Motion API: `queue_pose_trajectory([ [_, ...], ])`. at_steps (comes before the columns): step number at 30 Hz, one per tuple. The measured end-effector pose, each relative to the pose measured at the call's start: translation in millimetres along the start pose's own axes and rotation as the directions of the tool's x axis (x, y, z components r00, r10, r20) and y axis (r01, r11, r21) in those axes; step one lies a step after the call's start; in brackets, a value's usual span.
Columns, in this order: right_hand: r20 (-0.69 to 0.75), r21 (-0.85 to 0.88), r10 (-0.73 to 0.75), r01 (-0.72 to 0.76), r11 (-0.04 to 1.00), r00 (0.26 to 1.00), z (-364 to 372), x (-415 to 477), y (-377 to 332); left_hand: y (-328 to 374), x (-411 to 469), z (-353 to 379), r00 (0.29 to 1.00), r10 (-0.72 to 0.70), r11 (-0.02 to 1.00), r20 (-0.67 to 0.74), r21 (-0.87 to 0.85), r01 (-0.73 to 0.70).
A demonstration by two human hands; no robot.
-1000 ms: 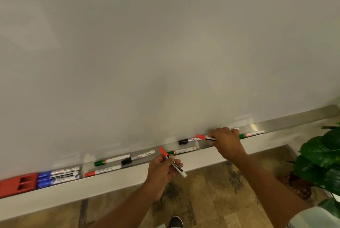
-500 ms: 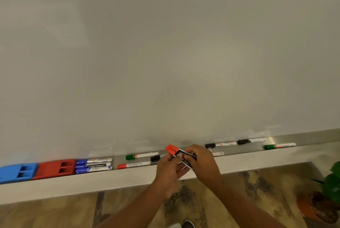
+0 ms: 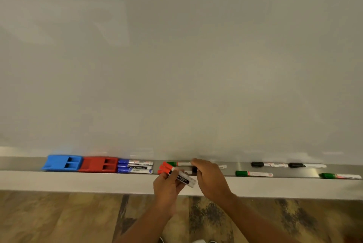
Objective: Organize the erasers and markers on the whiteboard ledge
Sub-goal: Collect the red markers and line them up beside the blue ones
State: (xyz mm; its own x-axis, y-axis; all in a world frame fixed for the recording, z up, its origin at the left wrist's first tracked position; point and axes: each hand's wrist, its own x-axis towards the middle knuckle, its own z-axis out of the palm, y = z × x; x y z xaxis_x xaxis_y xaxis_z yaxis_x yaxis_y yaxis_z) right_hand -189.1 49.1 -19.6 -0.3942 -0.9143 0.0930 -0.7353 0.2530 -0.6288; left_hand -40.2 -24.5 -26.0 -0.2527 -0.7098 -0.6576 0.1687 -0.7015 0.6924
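Left hand (image 3: 167,187) gripped red markers (image 3: 172,172) at ledge (image 3: 216,173) front edge, right hand (image 3: 210,178) at 3 o'clock, grip unclear, bare ledge toward green marker (image 3: 253,173).

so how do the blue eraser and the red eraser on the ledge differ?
Colour: the blue eraser is bright blue, the red eraser dark red.
Place: the blue eraser sits leftmost on the ledge; the red eraser lies to its right, between it and the blue markers.
Shared: same moulded shape with two rectangular slots, both flat on the ledge, touching end to end.
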Motion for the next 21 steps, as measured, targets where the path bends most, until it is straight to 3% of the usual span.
queue_pose_trajectory([
  [4, 0.219, -0.251, -0.090, 0.145, 0.957, 0.972, 21.3, 10.1, 0.7, 14.6, 4.1, -30.5, 0.997, -0.001, 0.999, -0.080, -0.046, -0.002],
  [9, 0.297, -0.457, -0.088, 0.222, 0.861, 0.951, 34.7, 2.7, 7.8, 23.4, 6.9, -46.7, 0.996, -0.002, 0.998, -0.092, -0.058, -0.004],
  [16, 0.309, -0.511, 0.084, 0.091, 0.855, 0.947, 19.4, -15.0, 37.4, 26.1, 8.9, -45.0, 0.999, -0.033, 0.996, -0.042, -0.082, 0.029],
  [21, 0.241, -0.548, 0.151, 0.006, 0.837, 0.959, -1.7, -27.1, 60.1, 24.7, 12.7, -35.9, 0.999, -0.038, 0.995, -0.013, -0.096, 0.037],
])
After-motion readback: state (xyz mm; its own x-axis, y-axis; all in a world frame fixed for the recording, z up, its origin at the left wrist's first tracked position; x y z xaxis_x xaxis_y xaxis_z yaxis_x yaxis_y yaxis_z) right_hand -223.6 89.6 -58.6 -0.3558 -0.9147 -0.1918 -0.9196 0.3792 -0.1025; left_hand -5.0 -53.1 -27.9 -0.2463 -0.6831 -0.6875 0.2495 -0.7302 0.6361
